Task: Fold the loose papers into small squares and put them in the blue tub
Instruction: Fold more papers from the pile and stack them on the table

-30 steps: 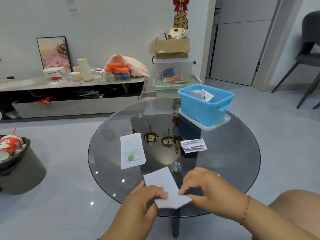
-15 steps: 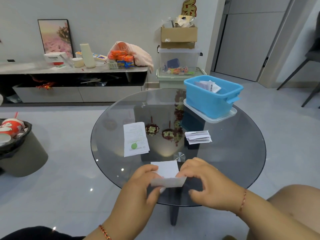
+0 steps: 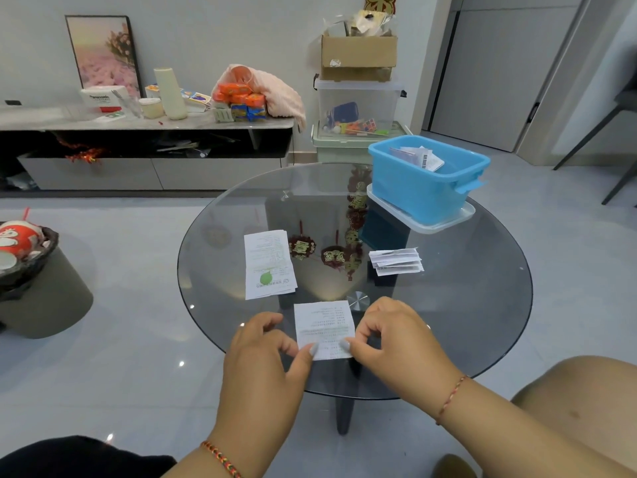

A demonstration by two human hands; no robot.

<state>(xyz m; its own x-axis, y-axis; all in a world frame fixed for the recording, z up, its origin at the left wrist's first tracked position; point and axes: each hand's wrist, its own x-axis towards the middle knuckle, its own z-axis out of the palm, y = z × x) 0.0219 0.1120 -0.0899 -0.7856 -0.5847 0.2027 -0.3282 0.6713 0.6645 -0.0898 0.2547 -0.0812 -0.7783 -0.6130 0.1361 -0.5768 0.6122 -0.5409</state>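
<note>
A white printed receipt (image 3: 324,326) lies near the front edge of the round glass table (image 3: 465,305). My left hand (image 3: 265,353) pinches its lower left corner and my right hand (image 3: 396,339) pinches its lower right corner. A longer receipt with a green mark (image 3: 269,263) lies flat further left. A small stack of folded papers (image 3: 396,261) sits to the right of centre. The blue tub (image 3: 424,188) stands at the table's far right on a white lid and holds a few folded papers.
A dark bin with red cups (image 3: 31,270) stands on the floor at the left. A low cabinet (image 3: 144,146) with clutter runs along the back wall, with stacked storage boxes (image 3: 358,108) beside it. My knee (image 3: 579,401) is at the lower right.
The receipt was plain side up a second ago, then its near edge was lifted and folded over. Now it lies with the printed side up, both hands at its lower corners.
</note>
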